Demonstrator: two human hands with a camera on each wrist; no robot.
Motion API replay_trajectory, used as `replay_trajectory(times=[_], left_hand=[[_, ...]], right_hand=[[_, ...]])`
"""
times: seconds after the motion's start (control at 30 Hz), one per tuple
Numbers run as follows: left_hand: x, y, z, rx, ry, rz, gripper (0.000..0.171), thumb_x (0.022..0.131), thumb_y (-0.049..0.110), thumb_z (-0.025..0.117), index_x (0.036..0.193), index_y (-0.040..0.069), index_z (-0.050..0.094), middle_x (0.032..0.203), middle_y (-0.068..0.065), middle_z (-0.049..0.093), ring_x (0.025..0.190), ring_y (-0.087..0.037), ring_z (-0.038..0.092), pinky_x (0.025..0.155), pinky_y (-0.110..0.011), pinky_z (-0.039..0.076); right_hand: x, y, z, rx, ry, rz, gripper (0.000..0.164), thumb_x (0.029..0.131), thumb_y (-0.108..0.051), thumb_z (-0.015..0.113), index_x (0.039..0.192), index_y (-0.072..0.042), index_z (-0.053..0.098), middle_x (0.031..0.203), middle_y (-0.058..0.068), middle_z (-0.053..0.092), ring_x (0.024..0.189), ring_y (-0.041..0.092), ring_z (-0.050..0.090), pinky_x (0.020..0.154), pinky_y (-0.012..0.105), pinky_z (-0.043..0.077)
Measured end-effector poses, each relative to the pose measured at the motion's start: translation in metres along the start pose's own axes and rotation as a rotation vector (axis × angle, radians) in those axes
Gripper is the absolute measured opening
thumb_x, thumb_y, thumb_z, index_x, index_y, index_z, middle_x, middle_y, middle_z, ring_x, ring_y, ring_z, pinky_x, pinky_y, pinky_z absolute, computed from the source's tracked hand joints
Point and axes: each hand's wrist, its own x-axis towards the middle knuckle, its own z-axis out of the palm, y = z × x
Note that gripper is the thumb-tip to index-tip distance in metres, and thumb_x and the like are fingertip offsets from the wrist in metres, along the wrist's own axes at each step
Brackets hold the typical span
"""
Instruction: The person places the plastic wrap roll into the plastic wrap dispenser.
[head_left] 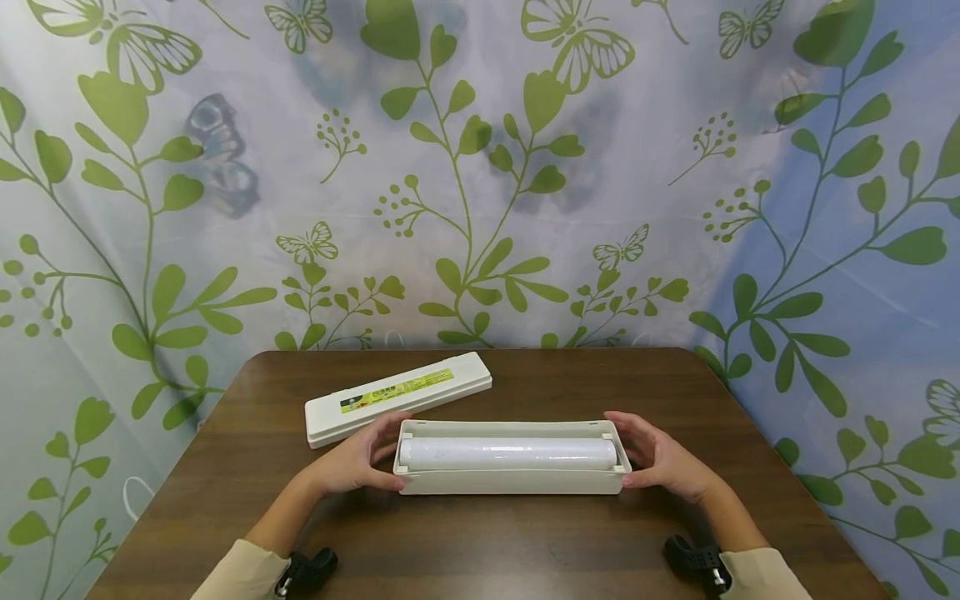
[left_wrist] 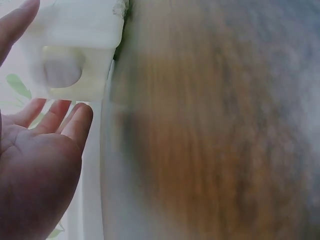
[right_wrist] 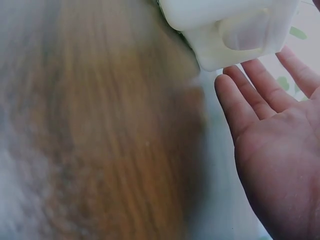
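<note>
Near the middle of the table lies a long white plastic wrap box (head_left: 510, 483), uncovered, with a white roll of plastic wrap (head_left: 510, 453) inside it. My left hand (head_left: 363, 458) holds its left end, thumb at the front corner and fingers round toward the back. At the opposite end, my right hand (head_left: 660, 462) grips it in the same way. Both wrist views show a box end with a round opening. Behind the box, to the left, a long white lid (head_left: 468, 377) with a yellow-green label lies at a slant.
The brown wooden table (head_left: 517, 554) extends toward me and to both sides. A curtain (head_left: 495, 192) with green leaves and butterflies hangs behind it. Black straps with mounts (head_left: 311, 571) sit at both wrists, by the beige sleeves.
</note>
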Motion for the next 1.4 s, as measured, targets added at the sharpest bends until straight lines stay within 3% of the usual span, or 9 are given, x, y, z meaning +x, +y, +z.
replay_trajectory(times=[0.17,0.53,0.77,1.03,1.3,1.4], left_hand=[[-0.005,-0.001,-0.002,0.039,0.036,0.004,0.108,0.080,0.011,0.088,0.159,-0.001,0.016,0.164,-0.023,0.026,0.152,-0.045,0.027,0.118,-0.046,0.031],[-0.017,-0.002,-0.007,0.059,0.110,0.049,0.103,0.082,0.009,0.086,0.158,-0.005,0.017,0.157,-0.032,0.030,0.148,-0.053,0.028,0.118,-0.050,0.029],[-0.025,0.004,-0.012,0.090,0.170,0.033,0.100,0.085,0.010,0.084,0.160,0.000,0.018,0.159,-0.029,0.030,0.151,-0.048,0.028,0.118,-0.048,0.028],[-0.028,0.007,-0.017,0.170,0.261,0.012,0.093,0.087,0.017,0.082,0.157,-0.001,0.024,0.155,-0.031,0.038,0.147,-0.050,0.035,0.116,-0.048,0.032],[-0.029,0.002,-0.027,0.200,0.291,0.052,0.078,0.089,0.014,0.080,0.151,-0.005,0.036,0.152,-0.030,0.044,0.145,-0.048,0.039,0.115,-0.047,0.034],[-0.032,0.001,-0.030,0.207,0.312,0.039,0.077,0.090,0.015,0.079,0.151,-0.005,0.037,0.152,-0.030,0.045,0.144,-0.048,0.040,0.115,-0.040,0.038]], right_hand=[[0.002,-0.002,0.003,0.004,-0.011,-0.004,0.096,0.080,0.005,0.079,0.156,0.010,0.020,0.156,0.026,0.039,0.135,0.008,0.051,0.106,0.018,0.044],[0.004,-0.001,0.003,0.023,-0.020,0.019,0.094,0.081,0.005,0.079,0.156,0.006,0.024,0.154,0.032,0.037,0.131,0.007,0.055,0.102,0.023,0.050],[0.005,0.001,0.004,0.053,-0.035,0.005,0.094,0.081,0.005,0.078,0.154,0.012,0.020,0.151,0.034,0.038,0.128,0.010,0.056,0.099,0.029,0.054],[0.006,0.001,0.005,0.050,-0.039,-0.007,0.092,0.081,0.006,0.078,0.153,0.013,0.021,0.150,0.036,0.037,0.126,0.010,0.057,0.097,0.031,0.056],[0.006,0.000,0.007,0.026,-0.028,-0.002,0.088,0.082,0.004,0.078,0.153,0.009,0.027,0.149,0.036,0.038,0.126,0.010,0.056,0.097,0.030,0.055],[0.006,-0.001,0.008,0.027,-0.029,0.002,0.088,0.082,0.004,0.078,0.154,0.007,0.028,0.149,0.035,0.038,0.125,0.010,0.057,0.096,0.031,0.056]])
